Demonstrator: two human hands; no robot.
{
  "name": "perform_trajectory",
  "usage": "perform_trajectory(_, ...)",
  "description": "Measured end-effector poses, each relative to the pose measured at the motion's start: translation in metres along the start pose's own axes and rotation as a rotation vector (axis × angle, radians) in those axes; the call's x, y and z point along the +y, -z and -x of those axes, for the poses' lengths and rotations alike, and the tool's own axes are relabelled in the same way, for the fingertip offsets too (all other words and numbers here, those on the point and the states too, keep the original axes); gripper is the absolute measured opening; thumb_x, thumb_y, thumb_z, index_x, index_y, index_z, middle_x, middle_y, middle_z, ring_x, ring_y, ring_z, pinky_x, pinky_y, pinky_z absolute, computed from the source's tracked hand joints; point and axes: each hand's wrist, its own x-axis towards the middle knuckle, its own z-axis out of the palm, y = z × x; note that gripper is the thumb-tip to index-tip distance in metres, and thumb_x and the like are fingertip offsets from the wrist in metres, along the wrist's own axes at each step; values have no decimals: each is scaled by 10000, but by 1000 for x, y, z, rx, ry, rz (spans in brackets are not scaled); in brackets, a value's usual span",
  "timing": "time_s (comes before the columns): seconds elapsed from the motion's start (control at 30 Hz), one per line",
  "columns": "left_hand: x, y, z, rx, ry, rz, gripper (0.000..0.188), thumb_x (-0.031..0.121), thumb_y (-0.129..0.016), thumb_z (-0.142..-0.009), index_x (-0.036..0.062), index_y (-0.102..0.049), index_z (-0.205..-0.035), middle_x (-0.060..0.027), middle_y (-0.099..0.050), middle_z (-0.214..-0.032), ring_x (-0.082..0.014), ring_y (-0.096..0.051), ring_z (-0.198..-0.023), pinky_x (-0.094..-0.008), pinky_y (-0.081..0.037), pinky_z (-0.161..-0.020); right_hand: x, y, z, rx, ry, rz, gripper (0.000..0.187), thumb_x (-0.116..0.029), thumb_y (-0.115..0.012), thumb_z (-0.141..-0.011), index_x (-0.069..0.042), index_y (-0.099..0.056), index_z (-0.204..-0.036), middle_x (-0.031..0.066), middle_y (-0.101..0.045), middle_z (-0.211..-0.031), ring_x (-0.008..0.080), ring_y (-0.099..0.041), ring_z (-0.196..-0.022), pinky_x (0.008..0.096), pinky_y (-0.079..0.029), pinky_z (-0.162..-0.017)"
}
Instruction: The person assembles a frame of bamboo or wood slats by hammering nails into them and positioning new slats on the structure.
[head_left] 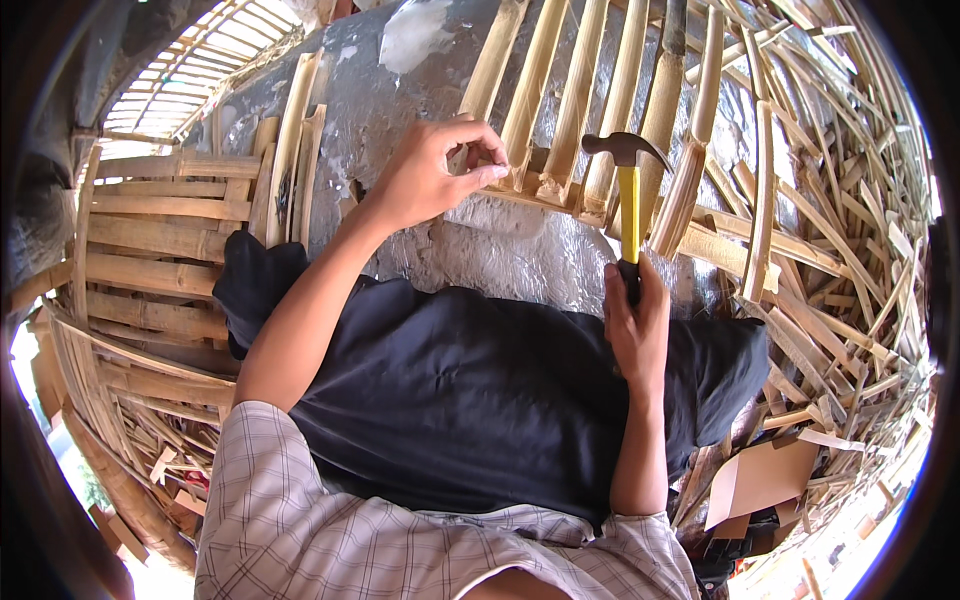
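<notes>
At right, our right hand clasped and partly hid a yellow-handled hammer near split bamboo slats; whether our left hand, fingers narrowly curled, held anything we couldn't tell.

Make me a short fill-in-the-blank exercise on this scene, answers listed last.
1. The right hand grips a claw ____.
2. Just below the metal head, the handle is coloured ____.
3. The cloth across the person's lap is coloured ____.

Missing words: hammer; yellow; black.
</notes>
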Motion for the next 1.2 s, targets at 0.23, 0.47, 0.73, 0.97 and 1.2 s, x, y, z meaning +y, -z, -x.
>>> perform_trajectory(0.23, -1, -5, 4, -10, 68, 94, 211, 39, -780, -860, 51, -631, -1009, -1, -693, -844, -66, -625, -795, -248, -509, -747, -4, -2, 4, 1, 53, 27, 241, -120, -623, -997, 29, -483, -870, 88, -439, -633, 148, -362, -595, 356, -336, -539)
perform_trajectory(0.47, -21, -11, 8, 62, 24, 280, 436, 63, -805, -848, 74, -428, -1067, -49, -714, -836, -104, -661, -765, -289, -551, -737, -20, -6, 13, 2, 261, 196, 241, -128, -623, -1009, 28, -490, -881, 168, -461, -622, 218, -383, -519, 387, -343, -518)
perform_trajectory(0.73, -23, -12, 9, 78, 7, 364, 421, 39, -791, -850, 65, -417, -1041, -64, -703, -840, -105, -673, -821, -294, -562, -798, -54, -5, 16, -56, 404, 473, 201, -156, -601, -1024, 14, -503, -979, 291, -565, -694, 519, -567, -695, 558, -387, -579)
perform_trajectory(0.97, -26, -13, 9, 95, -40, 244, 410, 70, -799, -849, 67, -427, -1022, -82, -736, -874, -133, -713, -846, -301, -566, -803, -55, -1, 10, -78, 463, 662, 201, -169, -598, -1026, 13, -513, -1006, 309, -579, -696, 528, -580, -714, 571, -400, -586)
perform_trajectory(1.2, -32, -14, 11, 91, -36, 295, 389, 44, -798, -855, 65, -441, -1008, -52, -694, -867, -92, -676, -853, -272, -566, -811, -58, -6, 11, -35, 537, 647, 196, -158, -598, -1024, 24, -526, -1034, 303, -589, -705, 529, -573, -705, 569, -411, -587)
